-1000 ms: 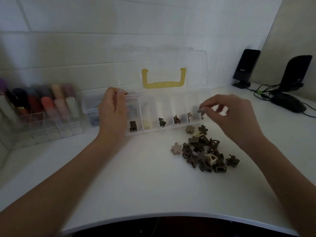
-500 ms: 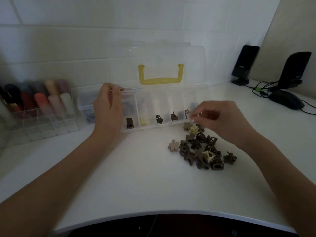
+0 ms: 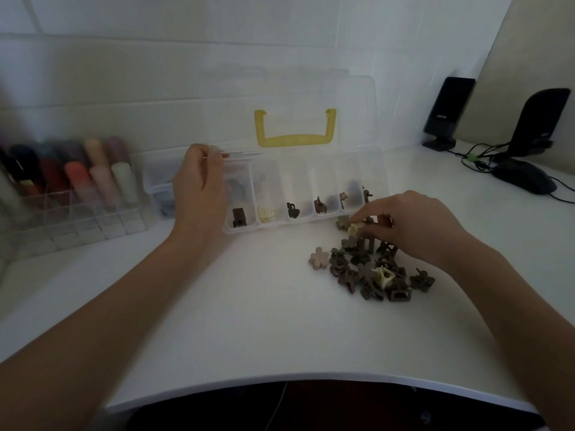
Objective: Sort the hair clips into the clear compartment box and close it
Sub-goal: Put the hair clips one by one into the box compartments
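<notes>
The clear compartment box [image 3: 305, 223] stands open on the white desk, its lid with a yellow handle [image 3: 295, 140] leaning back against the wall. Several compartments hold one small clip each, dark or cream. My left hand [image 3: 199, 188] grips the box's left end at the rim. A pile of small hair clips [image 3: 370, 269], mostly dark brown with a few cream and one pink flower clip [image 3: 319, 258], lies in front of the box's right end. My right hand [image 3: 413, 225] reaches down onto the top of the pile, fingertips pinching at a cream clip [image 3: 355, 228].
A clear organiser with coloured tubes [image 3: 71, 188] stands at the left against the wall. Two black speakers [image 3: 448, 113] and a black mouse [image 3: 525, 180] with cables sit at the far right. The desk's curved front edge [image 3: 311, 379] runs near me.
My right hand has dropped from above the box's right compartments down onto the clip pile. The clip it held a second ago is no longer in its fingers. My left hand stays on the box.
</notes>
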`<state>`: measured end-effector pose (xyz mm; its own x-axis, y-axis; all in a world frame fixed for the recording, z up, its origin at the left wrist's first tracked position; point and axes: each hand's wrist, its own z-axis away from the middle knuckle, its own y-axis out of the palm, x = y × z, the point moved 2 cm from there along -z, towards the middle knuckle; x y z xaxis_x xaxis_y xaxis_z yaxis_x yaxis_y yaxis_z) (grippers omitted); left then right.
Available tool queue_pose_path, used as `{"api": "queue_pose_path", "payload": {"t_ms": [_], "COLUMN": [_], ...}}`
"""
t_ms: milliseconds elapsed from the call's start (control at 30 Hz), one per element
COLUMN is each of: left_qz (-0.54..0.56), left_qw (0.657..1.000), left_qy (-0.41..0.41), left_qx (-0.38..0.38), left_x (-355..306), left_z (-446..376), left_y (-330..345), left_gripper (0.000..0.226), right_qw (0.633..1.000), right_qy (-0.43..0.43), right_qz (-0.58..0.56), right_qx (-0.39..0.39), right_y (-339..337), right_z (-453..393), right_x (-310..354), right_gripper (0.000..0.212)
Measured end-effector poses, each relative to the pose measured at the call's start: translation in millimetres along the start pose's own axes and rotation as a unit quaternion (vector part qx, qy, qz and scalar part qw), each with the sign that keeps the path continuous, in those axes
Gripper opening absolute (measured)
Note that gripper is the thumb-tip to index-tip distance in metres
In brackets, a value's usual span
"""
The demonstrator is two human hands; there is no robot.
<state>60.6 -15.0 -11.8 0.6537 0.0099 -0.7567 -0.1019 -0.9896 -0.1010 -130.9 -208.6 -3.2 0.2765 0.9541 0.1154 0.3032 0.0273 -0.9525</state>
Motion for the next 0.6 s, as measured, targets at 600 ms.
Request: {"api": "queue_pose_path", "payload": {"t_ms": [600], "left_qz": [-0.013], "left_qw": [1.0], "left_qy": [0.006], "left_qx": [0.003], "left_x": [3.2], "left_z": [-1.7], "left_y": [0.1], "left_gripper": [0.017], "right_qw": [0.919], "right_qy": [0.019], "right_qz": [-0.369], "right_qx": [-0.141], "right_y": [-1.2], "right_z": [-4.3], "right_x": [-2.8], "right_gripper": [0.017]}}
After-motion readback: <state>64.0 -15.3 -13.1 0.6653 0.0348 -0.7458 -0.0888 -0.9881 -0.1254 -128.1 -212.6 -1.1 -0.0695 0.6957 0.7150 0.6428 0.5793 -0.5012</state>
